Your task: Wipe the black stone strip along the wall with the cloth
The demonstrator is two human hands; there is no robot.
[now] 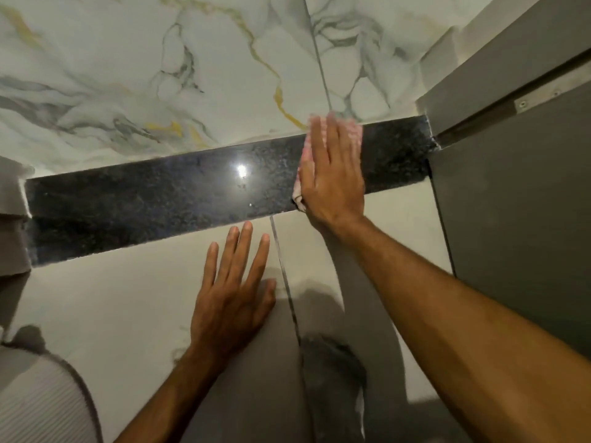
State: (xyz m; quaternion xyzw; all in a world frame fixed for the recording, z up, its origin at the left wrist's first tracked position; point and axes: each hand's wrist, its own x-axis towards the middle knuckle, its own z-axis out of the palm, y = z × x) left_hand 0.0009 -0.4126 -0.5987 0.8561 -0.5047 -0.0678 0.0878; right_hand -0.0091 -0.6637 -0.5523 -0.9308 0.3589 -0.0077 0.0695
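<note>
Across the middle of the view, from nine o'clock up toward two o'clock, runs the black stone strip (153, 199), glossy and speckled, with a bright light reflection near its centre. Toward two o'clock on it, the right hand (332, 174) lies flat, fingers extended and close together, pressing a pink-and-white cloth (302, 167) against the stone; the cloth shows at the hand's left edge and beyond the fingertips. At six o'clock from the strip, the left hand (230, 295) rests palm-down with fingers spread on the pale tile (112, 298), holding nothing. Marble-veined tile (192, 59) fills the twelve o'clock area. A grey panel (511, 203) stands at three o'clock, meeting the strip's end.
</note>
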